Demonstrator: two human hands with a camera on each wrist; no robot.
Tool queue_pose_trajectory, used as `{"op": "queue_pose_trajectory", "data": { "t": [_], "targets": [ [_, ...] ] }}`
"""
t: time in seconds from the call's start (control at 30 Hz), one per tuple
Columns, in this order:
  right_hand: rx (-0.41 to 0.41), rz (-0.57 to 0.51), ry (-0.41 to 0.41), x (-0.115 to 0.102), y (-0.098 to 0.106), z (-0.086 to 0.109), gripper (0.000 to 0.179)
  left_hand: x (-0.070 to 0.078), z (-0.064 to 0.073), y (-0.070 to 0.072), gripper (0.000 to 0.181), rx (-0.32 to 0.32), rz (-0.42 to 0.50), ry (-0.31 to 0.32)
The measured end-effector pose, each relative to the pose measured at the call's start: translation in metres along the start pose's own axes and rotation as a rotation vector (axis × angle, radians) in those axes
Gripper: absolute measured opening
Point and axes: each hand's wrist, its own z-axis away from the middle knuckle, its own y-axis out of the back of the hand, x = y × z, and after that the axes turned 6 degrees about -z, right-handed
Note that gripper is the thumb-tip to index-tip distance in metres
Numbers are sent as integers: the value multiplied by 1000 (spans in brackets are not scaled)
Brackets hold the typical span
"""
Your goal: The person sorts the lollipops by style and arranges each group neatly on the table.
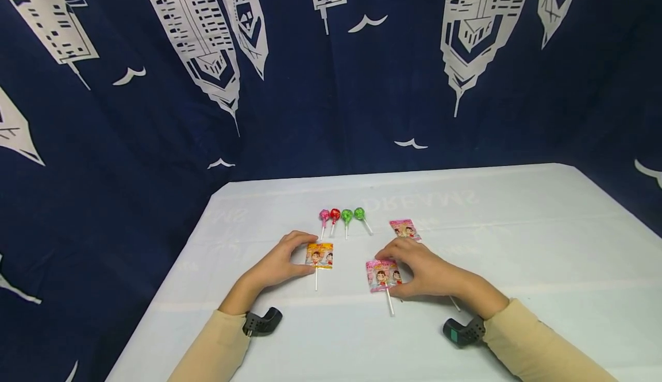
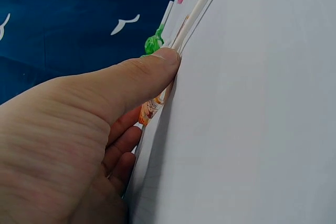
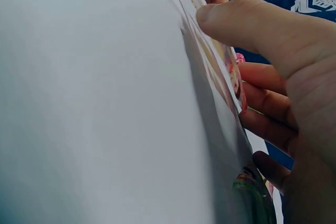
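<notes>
My left hand (image 1: 281,261) holds an orange-wrapped lollipop (image 1: 322,255) by its left side, thumb near the white stick and fingers at the top edge. In the left wrist view the thumb (image 2: 152,69) presses beside that stick (image 2: 194,17). To the right, my right hand (image 1: 421,267) grips a pink-wrapped lollipop (image 1: 381,277) between thumb and fingers, its stick pointing toward me. Both flat packets lie at the table surface. Just beyond the right hand is another pink packet (image 1: 405,228), partly covered by the fingers.
A row of round lollipops stretches behind the hands: pink (image 1: 324,215), red (image 1: 335,214) and two green ones (image 1: 347,215). A white stick (image 1: 455,303) pokes out under the right wrist. The white table (image 1: 320,347) meets a dark blue printed cloth (image 1: 331,118).
</notes>
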Motion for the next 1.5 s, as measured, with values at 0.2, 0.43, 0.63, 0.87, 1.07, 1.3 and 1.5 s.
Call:
{"op": "queue_pose_trajectory", "data": {
  "t": [0.2,0.43,0.63,0.87,1.07,1.3,1.5],
  "targets": [
    [6,-29,7,-4,4,-1,58,1,-2,-1,65,-3,-1,5],
    [7,-17,12,-11,7,-9,61,-1,-3,-1,65,-2,-12,2],
    [19,25,14,-20,8,-23,61,-2,-2,-1,64,-4,-5,-9],
    [31,84,-8,-31,8,-41,60,-1,-3,-2,64,-18,-4,12],
    [46,138,19,-31,0,-55,60,0,-2,0,64,-20,-8,24],
    [23,166,-11,-31,-8,-65,60,-1,-2,0,65,-15,-10,2],
    [16,195,-25,-29,-12,-70,60,-1,-2,0,64,-23,-3,-8]
  ]
}}
